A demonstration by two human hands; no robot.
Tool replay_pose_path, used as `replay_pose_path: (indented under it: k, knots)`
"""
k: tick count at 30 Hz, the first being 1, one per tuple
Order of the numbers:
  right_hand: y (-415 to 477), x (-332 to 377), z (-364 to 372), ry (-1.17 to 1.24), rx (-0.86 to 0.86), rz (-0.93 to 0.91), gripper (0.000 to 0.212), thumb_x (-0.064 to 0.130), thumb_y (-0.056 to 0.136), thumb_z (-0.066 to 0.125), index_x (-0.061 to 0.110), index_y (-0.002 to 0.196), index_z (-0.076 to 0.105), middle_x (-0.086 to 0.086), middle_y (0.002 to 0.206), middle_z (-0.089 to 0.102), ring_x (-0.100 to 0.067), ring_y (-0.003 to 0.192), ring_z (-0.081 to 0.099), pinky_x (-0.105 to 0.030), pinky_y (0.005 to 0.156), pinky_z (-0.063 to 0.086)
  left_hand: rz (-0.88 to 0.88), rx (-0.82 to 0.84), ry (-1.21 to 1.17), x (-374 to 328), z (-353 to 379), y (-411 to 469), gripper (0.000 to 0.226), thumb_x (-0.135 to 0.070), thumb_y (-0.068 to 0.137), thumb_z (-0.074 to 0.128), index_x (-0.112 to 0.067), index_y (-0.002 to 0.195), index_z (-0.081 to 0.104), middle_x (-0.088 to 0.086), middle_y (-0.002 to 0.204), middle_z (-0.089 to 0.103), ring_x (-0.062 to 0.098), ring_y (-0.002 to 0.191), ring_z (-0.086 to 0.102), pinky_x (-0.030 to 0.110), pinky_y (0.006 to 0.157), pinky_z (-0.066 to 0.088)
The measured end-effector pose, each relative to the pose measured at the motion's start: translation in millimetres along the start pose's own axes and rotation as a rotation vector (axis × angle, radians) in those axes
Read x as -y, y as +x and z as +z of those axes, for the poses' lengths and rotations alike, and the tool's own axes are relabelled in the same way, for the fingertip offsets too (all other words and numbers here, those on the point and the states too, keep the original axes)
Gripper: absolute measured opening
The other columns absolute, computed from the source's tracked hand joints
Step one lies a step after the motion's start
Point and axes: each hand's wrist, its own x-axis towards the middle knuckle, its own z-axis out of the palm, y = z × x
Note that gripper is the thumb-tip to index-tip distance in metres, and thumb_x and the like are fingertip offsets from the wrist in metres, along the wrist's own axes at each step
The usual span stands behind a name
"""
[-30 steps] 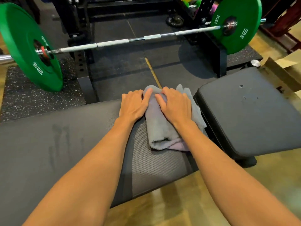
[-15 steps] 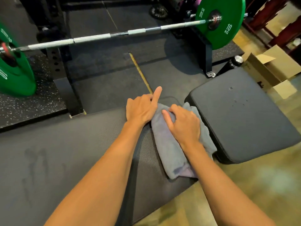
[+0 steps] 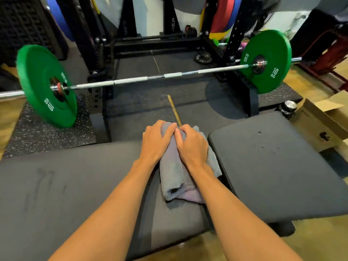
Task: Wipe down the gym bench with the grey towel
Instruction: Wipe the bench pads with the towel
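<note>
The grey towel (image 3: 175, 178) lies folded across the right end of the gym bench's long black pad (image 3: 75, 185), beside the gap to the seat pad (image 3: 282, 176). My left hand (image 3: 155, 142) grips the towel's far end, fingers curled over it. My right hand (image 3: 194, 146) sits right beside it, also with fingers curled into the cloth. The thumbs nearly touch. Faint smear marks (image 3: 39, 185) show on the long pad, and a few water droplets (image 3: 260, 146) on the seat pad.
A barbell (image 3: 150, 79) with a green 10 kg plate on the left (image 3: 47, 85) and another on the right (image 3: 267, 63) rests across the black rack beyond the bench. A cardboard box (image 3: 320, 121) and a dark bottle (image 3: 288, 108) stand at the right. Rubber mats cover the floor ahead.
My left hand has shifted right onto the towel's far end, its pointing finger now curled. Both hands have closed together on the cloth. The view has tilted up toward the rack.
</note>
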Motion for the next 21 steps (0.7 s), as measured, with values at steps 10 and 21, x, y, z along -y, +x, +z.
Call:
replay_pose_path:
  k: [10,21]
  knots:
    - [28,-63,-169,-0.07,-0.208,-0.291,0.017,0.042,0.087,0.055,0.031,0.089,0.067,0.011,0.092,0.069,-0.012,0.086,0.06,-0.037,0.077,0.037,-0.013,-0.03,-0.763,-135,93,-27,0.022,-0.012,0.093,0.054,-0.019,0.112,0.061,0.006,0.116,0.064,0.014,0.103,0.061,0.024,0.092,0.049]
    - [15,-118,-181,0.283,-0.186,0.158,0.049,0.046,0.093,0.037,0.028,0.136,0.05,0.014,0.125,0.054,-0.007,0.12,0.049,-0.02,0.098,0.034,-0.076,0.209,-0.745,-208,140,-26,0.056,0.01,0.079,0.051,-0.015,0.128,0.057,0.002,0.13,0.057,0.014,0.116,0.055,0.026,0.101,0.045]
